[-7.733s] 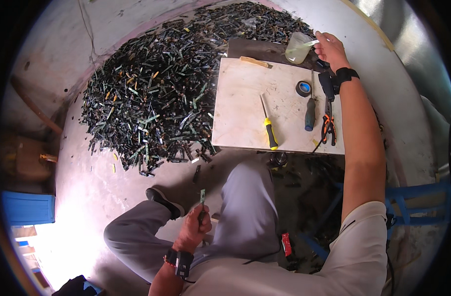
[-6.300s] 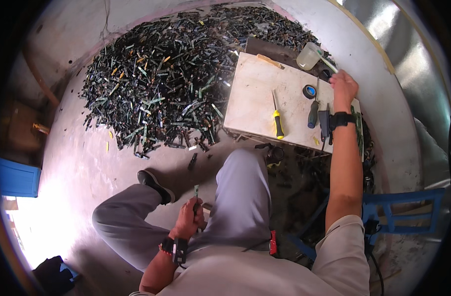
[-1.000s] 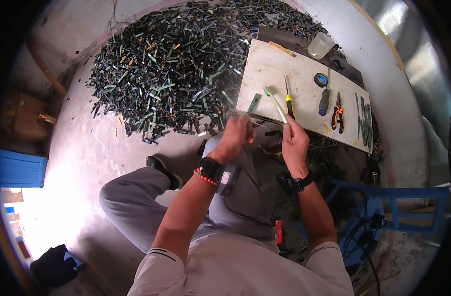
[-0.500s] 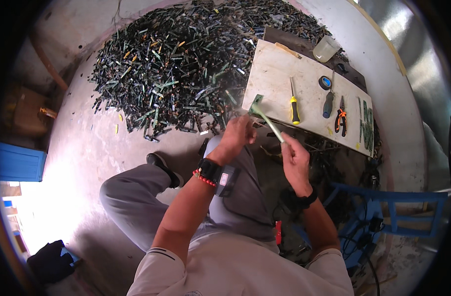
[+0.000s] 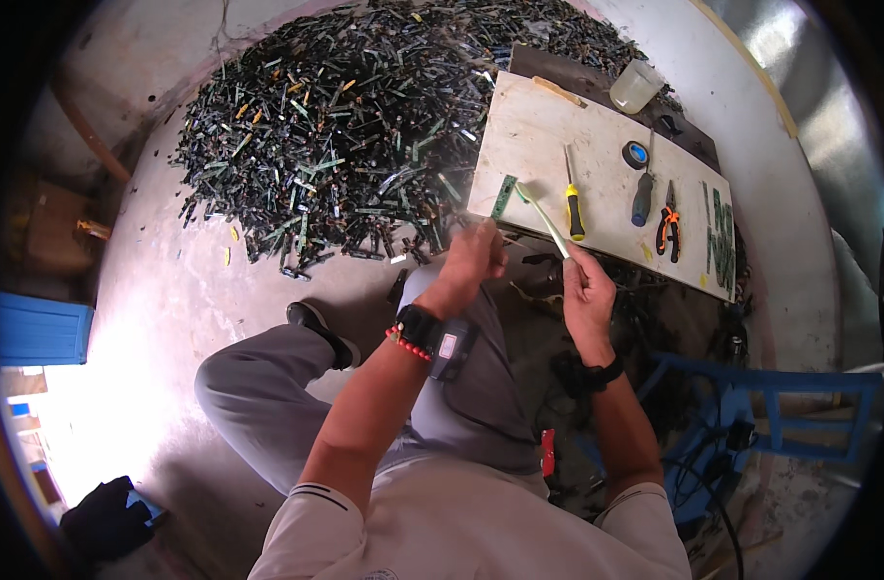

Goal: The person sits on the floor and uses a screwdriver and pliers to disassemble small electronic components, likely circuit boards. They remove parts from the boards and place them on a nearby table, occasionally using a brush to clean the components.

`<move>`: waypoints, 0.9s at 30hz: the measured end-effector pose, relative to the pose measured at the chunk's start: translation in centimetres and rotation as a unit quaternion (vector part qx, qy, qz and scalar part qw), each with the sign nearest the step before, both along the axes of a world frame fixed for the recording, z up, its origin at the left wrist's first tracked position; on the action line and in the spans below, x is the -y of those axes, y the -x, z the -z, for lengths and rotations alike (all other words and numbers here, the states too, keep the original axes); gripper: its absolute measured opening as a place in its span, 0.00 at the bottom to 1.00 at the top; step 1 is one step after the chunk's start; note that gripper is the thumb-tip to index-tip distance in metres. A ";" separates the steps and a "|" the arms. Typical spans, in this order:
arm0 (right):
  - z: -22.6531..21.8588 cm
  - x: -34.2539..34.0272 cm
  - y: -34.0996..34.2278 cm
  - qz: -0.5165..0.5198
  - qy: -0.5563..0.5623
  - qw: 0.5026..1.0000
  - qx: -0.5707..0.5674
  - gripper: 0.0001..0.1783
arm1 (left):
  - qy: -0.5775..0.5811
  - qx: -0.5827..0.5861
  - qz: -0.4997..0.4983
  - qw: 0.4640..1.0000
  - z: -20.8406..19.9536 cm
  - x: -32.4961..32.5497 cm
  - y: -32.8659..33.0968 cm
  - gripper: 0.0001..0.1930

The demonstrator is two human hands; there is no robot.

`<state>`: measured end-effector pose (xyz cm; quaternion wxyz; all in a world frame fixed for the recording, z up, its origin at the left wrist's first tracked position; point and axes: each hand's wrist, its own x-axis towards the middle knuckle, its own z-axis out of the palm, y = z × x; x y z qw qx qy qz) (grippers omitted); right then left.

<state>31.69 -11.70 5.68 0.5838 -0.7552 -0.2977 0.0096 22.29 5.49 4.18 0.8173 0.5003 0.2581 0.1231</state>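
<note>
Big pile (image 5: pixel 365 145) of thin dark-green sticks lay on floor, too many to count. One pale bench (image 5: pixel 529 145) sat just beside pile.

Right hand (image 5: pixel 585 290) closed round one thin pale stick (image 5: pixel 544 217), tip over bench edge. Left hand (image 5: pixel 473 259) blurred, cannot tell grip.

Best way: hold stick firm, steady other end.

On bench: two screwdrivers (image 5: pixel 574 198), one pliers (image 5: pixel 667 222), one tape roll (image 5: pixel 636 155), one clear cup (image 5: pixel 635 85).

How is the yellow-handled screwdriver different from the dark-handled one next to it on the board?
The yellow-handled screwdriver has a bright yellow and black grip; the dark-handled screwdriver has a dull grey-black one. The yellow one lies near the board's middle, closer to the right hand; the dark one lies further right, beside the orange pliers. Both lie flat, handles toward the person, untouched.
</note>
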 end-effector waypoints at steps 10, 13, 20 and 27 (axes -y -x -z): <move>-0.5 0.4 0.8 -0.047 0.073 0.996 -0.007 0.15 | 0.055 -0.006 -0.011 0.998 -0.1 -0.4 -0.1 0.21; -1.3 0.5 1.8 -0.079 0.052 0.995 0.005 0.14 | 0.093 0.008 -0.012 0.996 0.3 -0.5 -0.2 0.20; -0.7 0.3 0.7 -0.037 0.038 0.998 -0.012 0.14 | 0.106 0.016 0.003 0.994 0.5 -0.8 -0.2 0.18; 0.1 0.4 -0.1 -0.032 0.026 0.999 -0.004 0.12 | 0.110 0.008 0.014 0.994 0.2 -0.6 -0.1 0.18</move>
